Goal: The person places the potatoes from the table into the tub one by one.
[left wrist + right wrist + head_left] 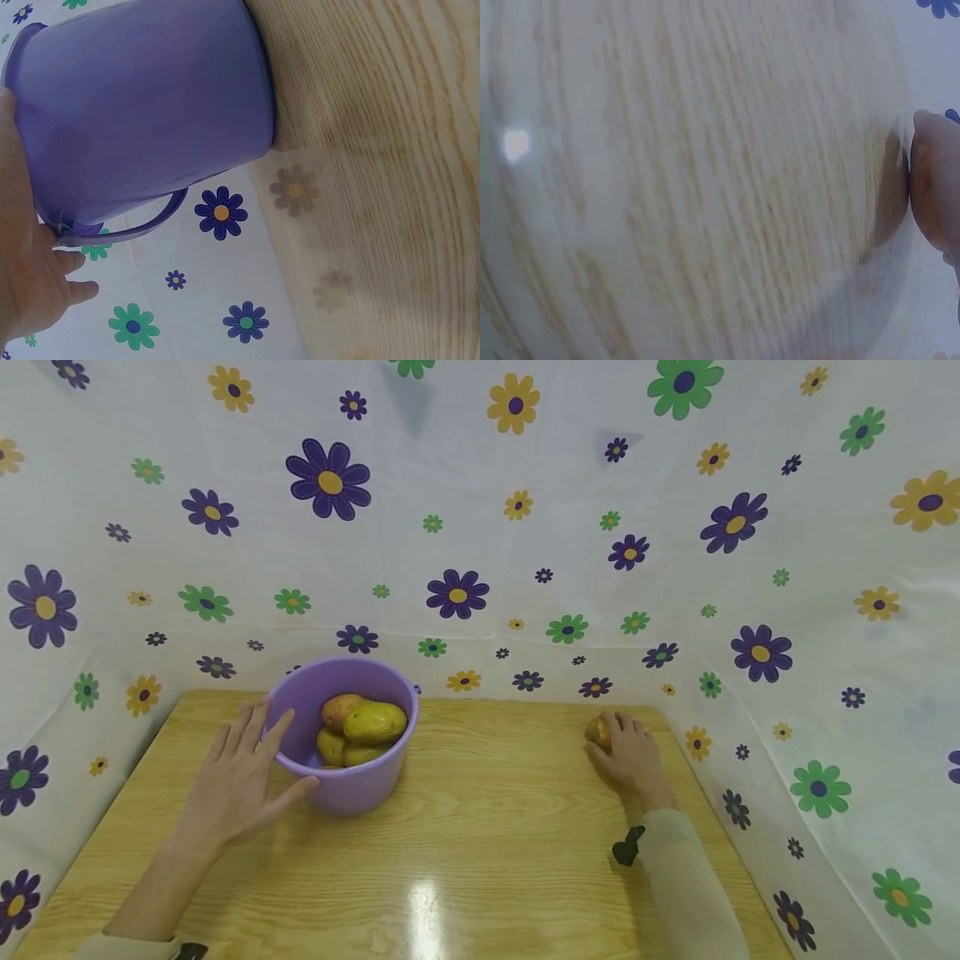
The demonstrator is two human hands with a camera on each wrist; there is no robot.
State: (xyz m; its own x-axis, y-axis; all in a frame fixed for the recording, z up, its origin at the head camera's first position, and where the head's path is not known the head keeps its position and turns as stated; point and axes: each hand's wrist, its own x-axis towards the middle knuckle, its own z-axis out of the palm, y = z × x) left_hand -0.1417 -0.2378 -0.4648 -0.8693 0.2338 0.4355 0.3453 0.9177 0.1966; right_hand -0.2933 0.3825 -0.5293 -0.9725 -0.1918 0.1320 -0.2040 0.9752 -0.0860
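Observation:
A purple bucket [360,793] with a handle [150,225] stands at the left of the table, holding several yellow-brown potatoes [375,723]. My left hand [236,777] is at the bucket's near left rim, fingers straight and thumb spread. In the left wrist view it touches the rim from the side. At the far right of the table, my right hand [632,752] grips a brownish potato [598,732] from above, fingers curled over it. The right wrist view shows that potato [928,191] low against the tabletop, partly hidden by the thumb.
The wooden table [480,827] fills the space between both hands. A white flowered cloth [465,552] hangs behind the table and along both sides. A glare spot shows near the table's front.

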